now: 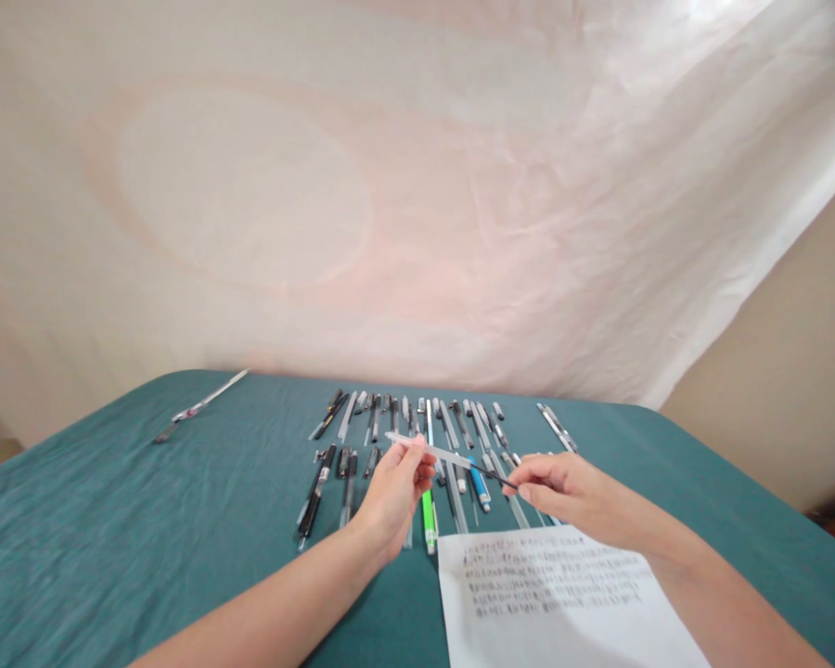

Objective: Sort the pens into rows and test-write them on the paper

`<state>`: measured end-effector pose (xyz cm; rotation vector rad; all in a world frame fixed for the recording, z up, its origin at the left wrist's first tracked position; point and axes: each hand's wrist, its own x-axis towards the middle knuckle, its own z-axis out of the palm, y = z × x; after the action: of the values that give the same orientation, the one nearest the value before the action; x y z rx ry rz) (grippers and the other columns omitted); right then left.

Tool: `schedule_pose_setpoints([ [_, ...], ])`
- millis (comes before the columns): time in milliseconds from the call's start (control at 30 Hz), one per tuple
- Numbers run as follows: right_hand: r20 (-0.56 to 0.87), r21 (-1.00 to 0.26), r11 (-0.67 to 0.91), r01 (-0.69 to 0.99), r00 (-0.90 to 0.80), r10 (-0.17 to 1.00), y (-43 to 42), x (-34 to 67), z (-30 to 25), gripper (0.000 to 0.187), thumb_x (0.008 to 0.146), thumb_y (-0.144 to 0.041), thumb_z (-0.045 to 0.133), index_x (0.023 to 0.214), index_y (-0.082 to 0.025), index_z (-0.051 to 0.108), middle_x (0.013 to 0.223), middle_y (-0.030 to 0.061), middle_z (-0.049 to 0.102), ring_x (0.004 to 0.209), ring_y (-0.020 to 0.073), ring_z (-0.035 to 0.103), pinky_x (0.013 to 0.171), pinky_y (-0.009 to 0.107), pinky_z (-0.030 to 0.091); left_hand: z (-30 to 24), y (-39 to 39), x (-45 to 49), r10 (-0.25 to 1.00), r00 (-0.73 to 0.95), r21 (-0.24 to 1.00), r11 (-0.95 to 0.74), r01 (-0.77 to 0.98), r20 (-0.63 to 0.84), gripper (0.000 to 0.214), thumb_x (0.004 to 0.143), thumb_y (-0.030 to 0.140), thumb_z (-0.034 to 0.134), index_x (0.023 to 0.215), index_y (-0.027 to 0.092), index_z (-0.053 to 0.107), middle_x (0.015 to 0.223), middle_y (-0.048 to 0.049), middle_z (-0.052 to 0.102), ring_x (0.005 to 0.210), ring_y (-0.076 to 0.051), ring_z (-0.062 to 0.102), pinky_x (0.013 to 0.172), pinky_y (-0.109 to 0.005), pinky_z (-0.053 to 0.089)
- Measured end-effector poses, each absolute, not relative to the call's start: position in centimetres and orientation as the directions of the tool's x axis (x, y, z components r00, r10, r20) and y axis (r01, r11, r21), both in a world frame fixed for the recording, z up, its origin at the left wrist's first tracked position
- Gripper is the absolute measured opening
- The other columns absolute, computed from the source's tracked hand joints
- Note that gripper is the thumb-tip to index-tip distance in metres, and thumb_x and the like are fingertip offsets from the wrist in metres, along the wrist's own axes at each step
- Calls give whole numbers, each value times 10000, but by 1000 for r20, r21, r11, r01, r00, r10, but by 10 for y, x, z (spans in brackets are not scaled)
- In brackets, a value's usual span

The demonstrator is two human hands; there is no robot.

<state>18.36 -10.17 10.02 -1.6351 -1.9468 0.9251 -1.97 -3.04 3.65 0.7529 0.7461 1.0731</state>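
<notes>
My left hand [395, 490] pinches a clear pen barrel [431, 452] and holds it nearly level above the table. My right hand [555, 486] pinches a thin dark refill [495, 476] that runs into the barrel's right end. Below both hands, several pens [417, 436] lie in rows on the teal tablecloth [146, 520], most black or clear, one green [429, 521] and one blue [480, 486].
A white sheet of paper [557, 603] with handwritten lines lies at the front right, under my right forearm. A single pen [199, 407] lies apart at the table's far left. A pale cloth backdrop [417, 186] hangs behind the table.
</notes>
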Motion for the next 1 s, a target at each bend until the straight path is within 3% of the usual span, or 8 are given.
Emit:
schedule_pose_setpoints([
  [167, -65, -759, 81, 646, -200, 978, -101, 181, 100, 225, 783, -326, 481, 854, -178, 634, 655, -9, 527, 534, 85, 384, 473, 193, 294, 38, -47, -13, 896, 408, 777, 381, -502, -176, 216, 718, 344, 602, 743, 135, 557, 679, 5, 557, 587, -51, 501, 586, -168, 414],
  [367, 8, -835, 73, 546, -120, 993, -99, 174, 99, 308, 776, -439, 482, 824, -164, 611, 642, -12, 523, 526, 80, 390, 463, 191, 300, 37, -63, -9, 759, 608, 578, 611, -541, -233, 173, 754, 233, 587, 886, 122, 576, 709, -16, 591, 591, -42, 548, 604, -143, 465],
  [567, 52, -846, 26, 532, 34, 998, -70, 207, 79, 381, 772, -476, 446, 847, -137, 605, 647, 2, 542, 488, 76, 432, 426, 183, 330, 32, -63, -11, 700, 646, 424, 707, -566, -306, 160, 765, 203, 575, 902, 119, 562, 758, -38, 637, 648, -73, 615, 639, -160, 509],
  [667, 74, -698, 21, 716, 43, 996, -41, 234, 56, 339, 774, -404, 447, 860, -129, 626, 669, 23, 601, 519, 106, 503, 448, 200, 363, 32, -64, -11, 688, 660, 381, 722, -578, -303, 164, 768, 187, 571, 917, 120, 562, 783, -50, 646, 677, -82, 627, 656, -165, 515],
  [733, 112, -484, 19, 875, 40, 993, -20, 250, 41, 291, 781, -330, 441, 863, -138, 644, 697, 34, 639, 610, 133, 564, 558, 224, 417, 32, -65, -11, 681, 670, 370, 728, -577, -295, 165, 768, 185, 570, 919, 119, 563, 787, -56, 647, 686, -87, 629, 661, -169, 516],
  [767, 125, -437, 10, 899, 50, 991, -10, 256, 35, 268, 771, -292, 458, 876, -137, 649, 754, 48, 656, 675, 146, 581, 621, 237, 425, 32, -65, -11, 679, 673, 369, 730, -575, -294, 167, 767, 184, 572, 920, 118, 563, 788, -58, 647, 690, -89, 630, 662, -171, 516],
  [1000, 155, -259, -34, 965, 77, 985, 34, 264, 13, 288, 760, -164, 476, 1009, -161, 620, 920, 75, 648, 872, 171, 566, 810, 249, 361, 28, -65, -12, 672, 688, 382, 733, -563, -274, 189, 763, 187, 579, 941, 127, 555, 791, -58, 642, 695, -85, 624, 667, -174, 509],
])
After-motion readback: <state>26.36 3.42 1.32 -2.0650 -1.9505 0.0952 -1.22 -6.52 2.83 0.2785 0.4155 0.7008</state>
